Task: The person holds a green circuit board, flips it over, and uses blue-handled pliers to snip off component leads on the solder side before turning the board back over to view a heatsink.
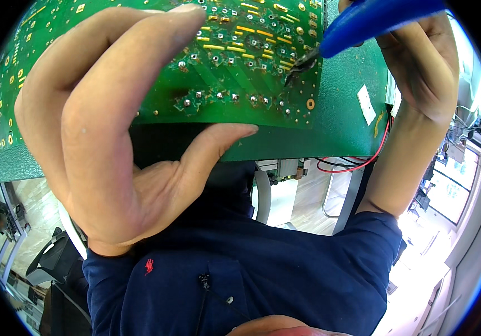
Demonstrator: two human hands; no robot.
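Observation:
A green circuit board (235,115) with rows of solder joints and gold strips lies at the top of the view. My left hand (106,112) curves round its near edge, the fingers over its face and the thumb along the edge. My right hand (419,61) is closed round the blue handles of a pair of cutters (383,22), which hide part of its fingers. Their dark, narrow jaws (303,66) point down and left, with the tip at solder joints near the board's right edge. Whether the jaws touch a joint I cannot tell.
Beneath the board is a green work mat (346,134). A small white paper slip (365,105) rests on it, left of my right forearm. Red and black wires (358,166) hang by the mat's near right corner. A black bag-like object (55,257) sits below left.

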